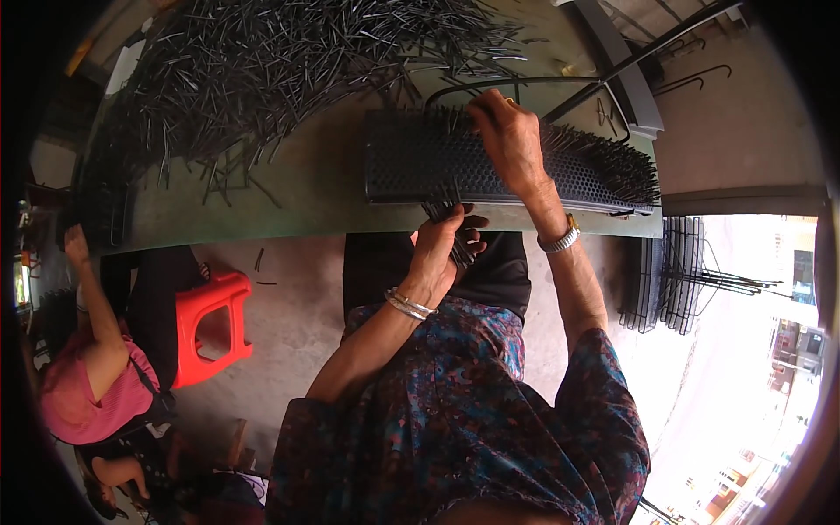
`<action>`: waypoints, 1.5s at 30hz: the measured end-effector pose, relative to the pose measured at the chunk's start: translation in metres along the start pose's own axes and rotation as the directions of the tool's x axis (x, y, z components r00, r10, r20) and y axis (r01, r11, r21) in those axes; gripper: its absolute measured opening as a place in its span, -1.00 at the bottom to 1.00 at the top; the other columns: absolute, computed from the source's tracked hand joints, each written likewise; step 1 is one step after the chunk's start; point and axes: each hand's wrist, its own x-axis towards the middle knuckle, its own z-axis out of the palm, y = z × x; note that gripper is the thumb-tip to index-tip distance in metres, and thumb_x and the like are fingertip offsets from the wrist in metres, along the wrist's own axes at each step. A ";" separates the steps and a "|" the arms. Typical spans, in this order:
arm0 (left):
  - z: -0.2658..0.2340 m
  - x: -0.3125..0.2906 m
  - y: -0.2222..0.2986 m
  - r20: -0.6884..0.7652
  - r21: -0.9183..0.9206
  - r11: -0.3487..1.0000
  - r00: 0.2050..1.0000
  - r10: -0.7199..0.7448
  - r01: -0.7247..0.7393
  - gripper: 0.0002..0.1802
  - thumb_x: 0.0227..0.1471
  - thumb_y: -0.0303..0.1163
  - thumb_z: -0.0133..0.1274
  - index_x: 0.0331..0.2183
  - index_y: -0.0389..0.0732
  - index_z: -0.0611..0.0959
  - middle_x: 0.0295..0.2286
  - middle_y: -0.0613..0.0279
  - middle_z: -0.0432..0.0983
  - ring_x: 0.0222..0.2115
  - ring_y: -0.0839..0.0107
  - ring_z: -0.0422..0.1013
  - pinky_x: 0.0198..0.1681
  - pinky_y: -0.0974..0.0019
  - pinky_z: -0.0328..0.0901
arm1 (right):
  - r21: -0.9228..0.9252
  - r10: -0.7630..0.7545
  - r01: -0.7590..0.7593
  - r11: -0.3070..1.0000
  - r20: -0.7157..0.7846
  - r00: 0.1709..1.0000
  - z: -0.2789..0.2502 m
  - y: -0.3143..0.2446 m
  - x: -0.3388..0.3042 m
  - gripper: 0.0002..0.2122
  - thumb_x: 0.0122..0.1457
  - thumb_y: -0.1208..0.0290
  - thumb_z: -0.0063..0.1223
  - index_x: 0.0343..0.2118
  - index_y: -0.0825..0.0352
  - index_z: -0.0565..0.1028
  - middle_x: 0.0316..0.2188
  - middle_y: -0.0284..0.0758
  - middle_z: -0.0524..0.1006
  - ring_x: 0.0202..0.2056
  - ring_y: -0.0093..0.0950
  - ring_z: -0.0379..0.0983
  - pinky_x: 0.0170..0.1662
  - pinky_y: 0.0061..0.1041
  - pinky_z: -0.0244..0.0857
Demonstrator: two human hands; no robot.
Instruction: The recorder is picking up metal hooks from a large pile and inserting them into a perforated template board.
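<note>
My left hand (pixel 435 249) is closed around a bundle of thin black sticks (pixel 443 201), whose ends poke out above and below the fingers near the table's front edge. Beyond it lies a long dark perforated tray (pixel 407 171) with rows of small holes. Black sticks (pixel 612 157) stand upright in its holes, along the far side and thickly at the right end. Over the tray's far edge my right hand (pixel 514 144) is bent down with its fingers pinched together. What sits between those fingertips is too small and hidden to make out.
A large heap of loose black sticks (pixel 262 70) covers the far left of the greenish table (pixel 306 206). Dark metal bars (pixel 647 57) cross behind the tray. Wire racks (pixel 678 271) stand at right, a red stool (pixel 210 328) at left. Another person (pixel 96 376) sits there.
</note>
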 end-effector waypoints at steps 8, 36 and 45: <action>0.003 -0.004 0.000 0.020 0.036 0.999 0.999 0.033 -0.034 -0.74 0.16 -0.28 0.04 -0.24 -0.29 0.59 -0.51 0.18 0.53 -0.60 0.52 0.36 -0.57 0.40 0.32 | 0.070 0.013 -0.020 0.997 0.105 0.994 0.001 0.009 0.000 -0.93 0.12 0.51 0.10 -0.34 0.35 0.51 -0.53 -0.22 0.54 -0.50 -0.36 0.53 -0.41 -0.44 0.36; 0.011 -0.007 0.001 0.097 0.167 0.982 0.993 0.073 -0.089 -0.68 0.14 -0.22 0.08 -0.15 -0.23 0.57 -0.44 0.15 0.55 -0.56 0.55 0.36 -0.58 0.51 0.22 | 0.375 0.214 -0.629 0.681 0.719 0.661 -0.040 0.006 -0.042 -0.78 0.15 0.41 0.11 -0.22 0.44 0.55 -0.53 -0.34 0.54 -0.46 -0.62 0.48 -0.40 -0.62 0.35; 0.018 -0.013 0.006 0.041 0.252 0.963 0.995 0.090 -0.097 -0.63 0.14 -0.14 0.07 -0.15 -0.22 0.56 -0.30 0.11 0.59 -0.39 0.41 0.49 -0.53 0.41 0.29 | 0.399 0.217 -0.699 0.594 0.757 0.616 -0.049 0.003 -0.038 -0.80 0.20 0.47 0.01 -0.23 0.53 0.50 -0.50 -0.25 0.56 -0.46 -0.51 0.54 -0.38 -0.54 0.46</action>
